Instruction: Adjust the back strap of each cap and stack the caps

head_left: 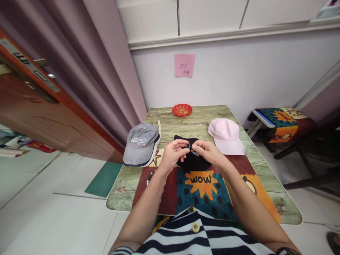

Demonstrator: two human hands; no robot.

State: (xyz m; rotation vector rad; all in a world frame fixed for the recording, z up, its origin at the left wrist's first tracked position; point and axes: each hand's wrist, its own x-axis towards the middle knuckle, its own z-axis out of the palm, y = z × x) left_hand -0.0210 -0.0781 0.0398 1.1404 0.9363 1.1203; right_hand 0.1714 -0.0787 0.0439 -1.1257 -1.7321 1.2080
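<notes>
A black cap lies on the patterned mat, partly covered by my hands. My left hand pinches a small silver buckle between thumb and fingertips, just above the cap. Close beside it, my right hand has thumb and forefinger pressed together at what looks like the cap's strap; its fingers hide most of that piece. To the left sits a grey cap with white lettering, apparently resting over a lighter cap edge. A pale pink cap stands to the right.
The wood-patterned table carries a colourful mat with "WOW" lettering. At the back is a red scalloped dish. A pink note sticks to the wall. An orange-brown door and purple curtain flank the left side.
</notes>
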